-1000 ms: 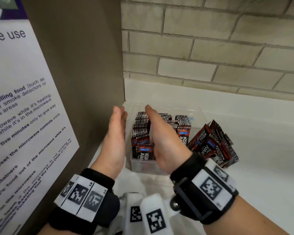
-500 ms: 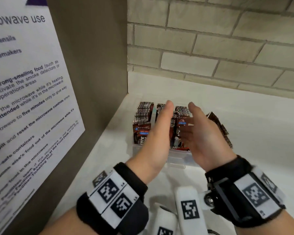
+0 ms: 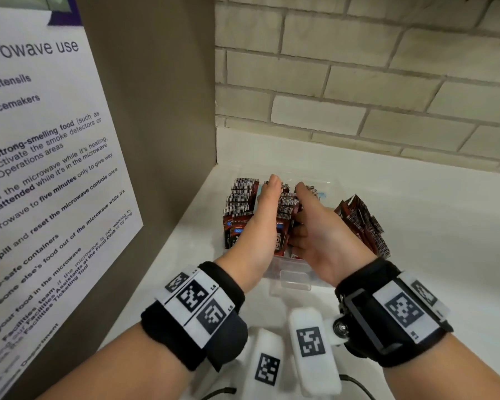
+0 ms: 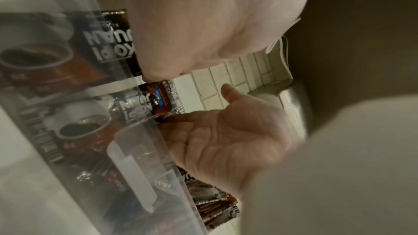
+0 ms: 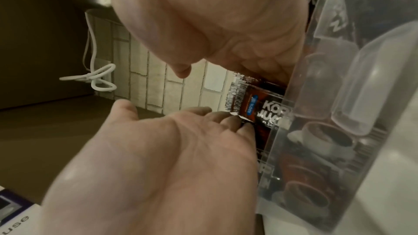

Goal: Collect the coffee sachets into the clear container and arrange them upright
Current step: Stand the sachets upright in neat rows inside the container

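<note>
— How far along was the job?

— Most of the way, by my reading. The coffee sachets [image 3: 244,203] stood on end in rows inside the clear container [image 3: 290,280], which sat on the white counter [image 3: 416,226] close to the corner. One loose pile of sachets [image 3: 361,223] was outside it, leaning just beside its right wall. Those had yet to go in.

— And the hands?

— Both were over the container, palms facing each other with a block of upright sachets between them. The left hand [image 3: 260,226] was flat, fingers straight, pressed against the left face of that block. The right hand [image 3: 318,235] was mostly open too, thumb up, fingers loosely bent toward the packets. The right wrist view showed fingertips [image 5: 237,122] touching a sachet's corner. I judged it as squaring up the row, not picking anything out.

— Was there room for the rest?

— Hard to say. The hands hid the middle and right part of the container, so I could not tell how much free space remained inside.

— What hemmed in the movement?

— A brown panel [image 3: 156,111] with a printed notice [image 3: 35,154] rose close on the left, and the brick wall [image 3: 358,82] stood behind. The near rim ran directly under both wrists. To the right, past the loose pile, the counter lay open, so that side offered the freest reach.
</note>
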### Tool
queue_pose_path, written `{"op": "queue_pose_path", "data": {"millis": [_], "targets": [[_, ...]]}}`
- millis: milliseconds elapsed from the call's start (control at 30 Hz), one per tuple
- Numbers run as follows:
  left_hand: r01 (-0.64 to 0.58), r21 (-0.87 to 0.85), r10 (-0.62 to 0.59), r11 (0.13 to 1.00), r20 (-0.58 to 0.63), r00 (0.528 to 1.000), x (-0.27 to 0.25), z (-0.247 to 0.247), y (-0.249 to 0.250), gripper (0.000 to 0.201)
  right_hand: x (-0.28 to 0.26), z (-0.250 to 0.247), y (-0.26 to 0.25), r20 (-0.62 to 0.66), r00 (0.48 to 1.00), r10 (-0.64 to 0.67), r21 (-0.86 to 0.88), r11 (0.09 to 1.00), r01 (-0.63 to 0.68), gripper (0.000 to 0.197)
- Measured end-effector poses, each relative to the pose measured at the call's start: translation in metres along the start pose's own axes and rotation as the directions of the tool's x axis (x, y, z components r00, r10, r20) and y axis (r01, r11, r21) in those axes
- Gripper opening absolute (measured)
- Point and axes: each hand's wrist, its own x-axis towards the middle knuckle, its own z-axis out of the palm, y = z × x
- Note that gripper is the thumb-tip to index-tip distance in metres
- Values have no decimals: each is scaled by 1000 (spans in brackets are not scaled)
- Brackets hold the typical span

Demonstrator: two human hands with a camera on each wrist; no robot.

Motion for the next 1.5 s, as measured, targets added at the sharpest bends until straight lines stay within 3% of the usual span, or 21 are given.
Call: {"op": "queue_pose_path", "data": {"millis": [100,267,433,533,633,733,900,1067,1167,1267,1367,1500], "targets": [[26,21,-25,999,-29,999,6,1,-3,65,0,-1,-1,16,1000,11,-21,1000,-11,67],[132,-3,-132,991,-33,991,22,0,-4,71,4,-1,-4,-1,1000,8,-36,999,-8,80],[150,-57,-153,987,-52,987,39,-4,-7,96,12,-9,-3,-8,1000,21,-46,999,-21,72],[153,-78,-156,985,-40,987,45,-6,-13,113,17,-14,-1,-26,999,26,-82,996,-28,48],[179,-68,-179,982,3,984,52,-8,-20,133,19,-13,-1,-26,998,50,-87,995,-52,39],[178,-46,-179,983,-12,984,53,-9,-19,133,18,-11,-1,-14,999,41,-115,993,-42,36],[184,-38,-185,982,-27,982,55,-10,-19,128,24,-11,3,-18,999,33,-118,992,-35,63],[227,-43,-228,973,-14,974,67,-11,-28,135,29,-11,4,0,999,38,-103,994,-37,70],[235,-63,-235,970,2,972,70,-11,-30,133,29,-9,4,-21,999,34,-105,994,-36,58],[233,-83,-234,969,1,972,70,-11,-31,134,32,-10,4,-29,999,22,-121,992,-25,61],[230,-103,-231,968,6,973,71,-11,-33,137,32,-10,4,-30,999,20,-121,992,-24,46],[227,-101,-227,969,15,974,70,-11,-31,139,34,-11,7,-28,1000,12,-151,988,-16,62]]}}
